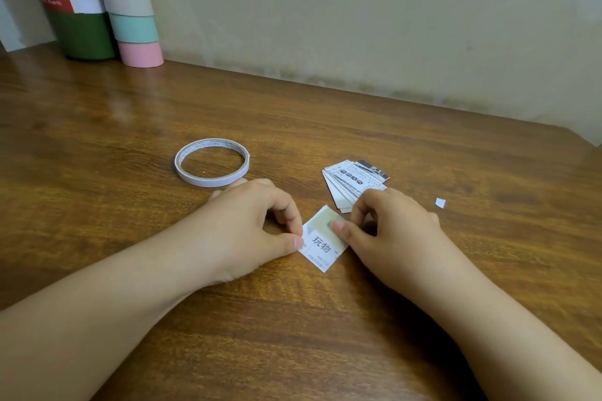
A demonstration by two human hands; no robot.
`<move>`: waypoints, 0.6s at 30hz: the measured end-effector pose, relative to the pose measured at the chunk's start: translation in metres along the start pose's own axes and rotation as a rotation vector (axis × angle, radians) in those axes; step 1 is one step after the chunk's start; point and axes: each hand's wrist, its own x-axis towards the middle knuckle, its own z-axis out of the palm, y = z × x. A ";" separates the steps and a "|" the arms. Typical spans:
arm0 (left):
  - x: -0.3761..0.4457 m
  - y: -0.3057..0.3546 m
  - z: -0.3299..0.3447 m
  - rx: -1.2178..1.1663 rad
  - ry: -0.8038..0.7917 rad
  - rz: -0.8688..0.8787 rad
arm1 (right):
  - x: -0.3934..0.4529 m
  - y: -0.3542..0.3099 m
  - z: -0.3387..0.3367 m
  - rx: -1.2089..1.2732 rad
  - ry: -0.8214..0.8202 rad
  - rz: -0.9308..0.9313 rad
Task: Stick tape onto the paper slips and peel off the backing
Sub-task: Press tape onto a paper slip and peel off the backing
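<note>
A small printed paper slip (322, 244) lies on the wooden table (325, 335) between my hands. My left hand (254, 228) pinches its left edge with thumb and forefinger. My right hand (391, 231) has curled fingers, and its thumb tip presses on the strip along the slip's upper end. A ring of white double-sided tape (211, 163) lies flat behind my left hand. A fanned stack of printed slips (355, 179) sits just behind my right hand.
A tiny white scrap (440, 203) lies to the right of the stack. A green cylinder (75, 3) and a pastel-striped tube (133, 6) stand at the back left against the wall (358, 10).
</note>
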 end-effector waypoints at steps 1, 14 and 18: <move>0.000 -0.001 0.000 0.000 -0.001 0.001 | 0.001 0.002 -0.002 0.004 0.009 0.010; 0.003 -0.003 0.001 -0.008 -0.047 0.009 | 0.010 0.003 0.003 0.013 0.078 -0.010; 0.003 -0.004 0.001 -0.015 -0.051 0.021 | 0.006 0.000 0.001 0.046 0.079 -0.077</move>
